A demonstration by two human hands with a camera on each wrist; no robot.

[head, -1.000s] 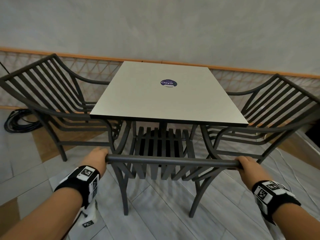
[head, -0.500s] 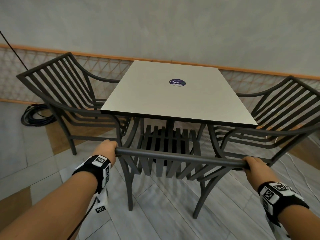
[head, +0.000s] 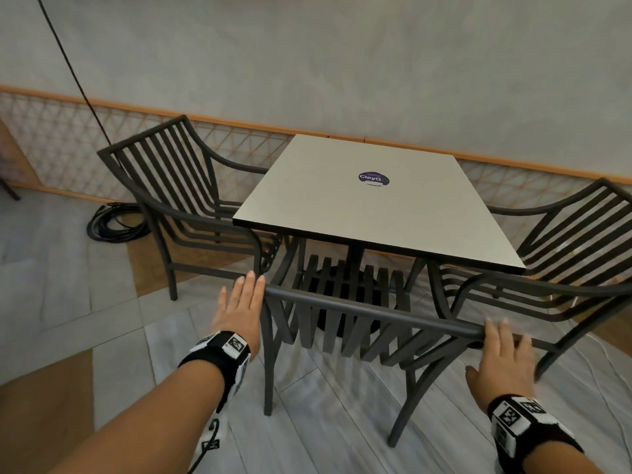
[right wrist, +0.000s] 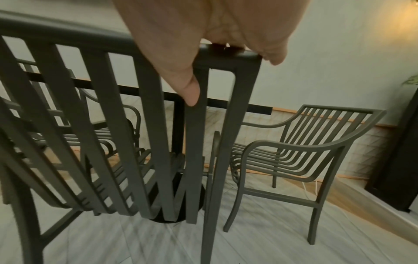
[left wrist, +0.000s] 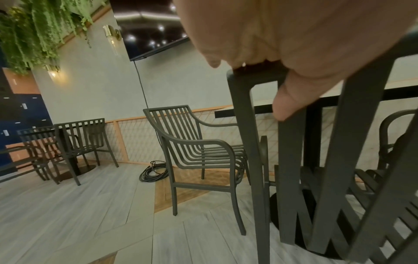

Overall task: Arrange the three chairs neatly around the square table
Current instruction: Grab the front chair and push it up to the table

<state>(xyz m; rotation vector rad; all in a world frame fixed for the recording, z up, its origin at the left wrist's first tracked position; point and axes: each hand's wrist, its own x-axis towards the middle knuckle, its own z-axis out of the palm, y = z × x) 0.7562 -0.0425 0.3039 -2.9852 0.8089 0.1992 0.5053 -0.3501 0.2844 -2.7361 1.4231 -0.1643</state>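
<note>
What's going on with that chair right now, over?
Both hands, left and right, open at near chair's top rail. Seat under table. Nothing in the way.

- Your forearms are bare, with no sleeves showing.
- Your left hand (head: 243,304) has a black wristband (head: 219,357) behind it, carrying white panels printed with square black-and-white marker patterns.
- A thin dark cable (head: 208,439) hangs below that left band, beside another white marker tag.
- Your right hand (head: 502,362) has a matching black band (head: 523,429) with the same markers.
</note>
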